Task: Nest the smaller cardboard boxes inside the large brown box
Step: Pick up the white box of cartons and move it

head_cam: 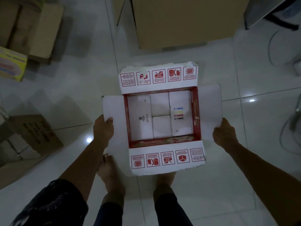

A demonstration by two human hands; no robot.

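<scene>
Brown box (184, 22) sits on the floor straight ahead, beyond the white box (160, 118), well apart. White box is held open-side up, flaps splayed. Left hand (103, 128) is clamped on its left flap, right hand (224, 133) on the right flap. Both equally near; carry forward, then lower in.

The far flap (158, 77) of the open white box (197, 111) carried red handling signs: "3-2-1", "JANGAN DINJAK / DO NOT TREAD", and others too small to read. The near flap (167, 159) bore the same signs upside down. On the box floor (140, 118) stood "0074714". A brown box (35, 131) at the left had dark, blurred lettering.
</scene>
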